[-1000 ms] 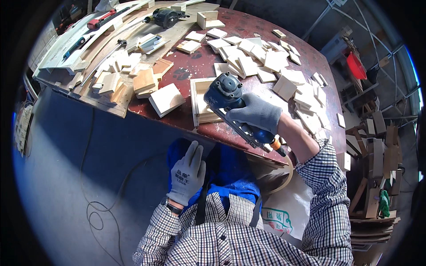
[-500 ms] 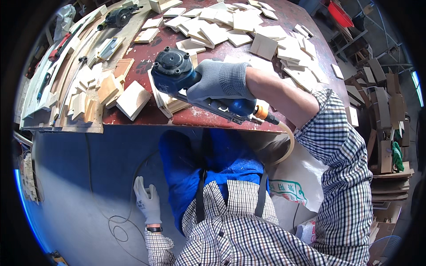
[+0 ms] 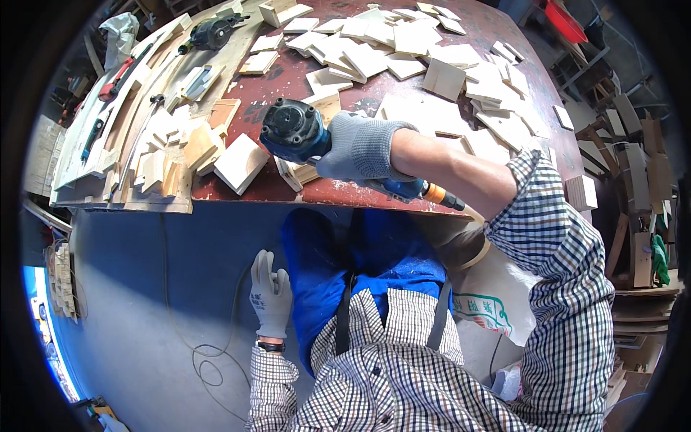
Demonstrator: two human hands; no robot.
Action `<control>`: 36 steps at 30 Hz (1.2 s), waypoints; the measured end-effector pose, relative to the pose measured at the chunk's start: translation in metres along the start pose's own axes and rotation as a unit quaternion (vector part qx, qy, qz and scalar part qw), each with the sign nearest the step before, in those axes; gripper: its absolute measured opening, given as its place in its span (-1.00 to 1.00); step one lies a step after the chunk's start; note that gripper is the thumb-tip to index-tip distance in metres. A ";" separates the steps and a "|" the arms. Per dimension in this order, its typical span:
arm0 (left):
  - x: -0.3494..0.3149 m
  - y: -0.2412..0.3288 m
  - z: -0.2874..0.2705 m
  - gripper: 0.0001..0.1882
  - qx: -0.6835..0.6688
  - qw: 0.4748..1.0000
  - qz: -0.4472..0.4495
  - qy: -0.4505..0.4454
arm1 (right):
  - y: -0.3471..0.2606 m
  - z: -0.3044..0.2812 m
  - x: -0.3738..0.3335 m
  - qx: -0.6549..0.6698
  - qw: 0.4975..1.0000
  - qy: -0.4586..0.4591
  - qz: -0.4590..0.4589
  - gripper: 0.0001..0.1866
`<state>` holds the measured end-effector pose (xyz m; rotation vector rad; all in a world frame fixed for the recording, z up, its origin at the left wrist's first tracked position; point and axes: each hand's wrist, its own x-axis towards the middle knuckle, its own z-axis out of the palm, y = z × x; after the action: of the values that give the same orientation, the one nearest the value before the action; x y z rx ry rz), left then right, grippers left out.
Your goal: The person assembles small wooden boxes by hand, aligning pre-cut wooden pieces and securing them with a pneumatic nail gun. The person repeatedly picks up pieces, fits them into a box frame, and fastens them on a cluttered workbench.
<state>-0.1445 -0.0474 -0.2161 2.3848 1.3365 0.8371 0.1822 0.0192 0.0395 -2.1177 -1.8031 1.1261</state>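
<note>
My right hand (image 3: 362, 146), in a grey knitted glove, is closed around a blue and black air nail gun (image 3: 294, 129). The tool lies sideways over the near edge of the dark red table (image 3: 327, 193), its round bolted cap toward the left. From its orange fitting (image 3: 434, 193) a pale hose runs down past my right knee. Partly under the tool, small wooden frame pieces (image 3: 291, 175) rest on the table. My left hand (image 3: 271, 291), in a white-grey glove, hangs beside my left thigh. Its fingers are extended and somewhat apart, holding nothing.
Many pale wood pieces (image 3: 414, 36) are heaped across the table's far side. A wood block (image 3: 241, 164) sits left of the tool. Further left are wooden strips and another black tool (image 3: 214, 32). A white sack (image 3: 497, 288) stands beside my right leg; a thin cable (image 3: 234, 327) loops on the floor.
The view has shifted, so the scene sits further right. The nail gun has turned and come slightly nearer me; its long magazine is now mostly hidden. My left hand has risen a little.
</note>
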 end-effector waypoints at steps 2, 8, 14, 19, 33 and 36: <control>0.003 0.009 -0.012 -0.50 0.000 1.000 0.006 0.020 | -0.012 0.002 -0.005 0.019 1.000 -0.004 0.008 -0.64; 0.020 0.036 -0.037 -0.58 0.015 0.994 0.056 0.092 | 0.052 0.019 0.002 0.199 0.969 0.047 -0.139 -0.63; -0.031 -0.001 -0.054 -0.48 -0.029 0.994 -0.076 0.068 | 0.076 0.008 -0.118 0.354 0.922 0.144 -0.053 -0.74; -0.066 -0.037 -0.045 -0.48 -0.103 0.970 -0.211 0.065 | 0.156 -0.021 -0.204 0.321 0.912 0.253 0.023 -0.63; -0.002 -0.034 -0.029 -0.46 -0.180 0.962 -0.202 0.029 | 0.352 -0.002 -0.182 -0.144 0.820 0.453 0.319 -0.10; 0.028 -0.020 -0.045 -0.32 -0.082 0.988 -0.126 0.023 | 0.357 -0.009 -0.166 -0.125 0.831 0.412 0.353 -0.07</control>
<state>-0.1747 -0.0147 -0.1811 2.0315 1.4873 0.8946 0.4700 -0.2234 -0.0761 -2.8605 -0.7968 -0.0881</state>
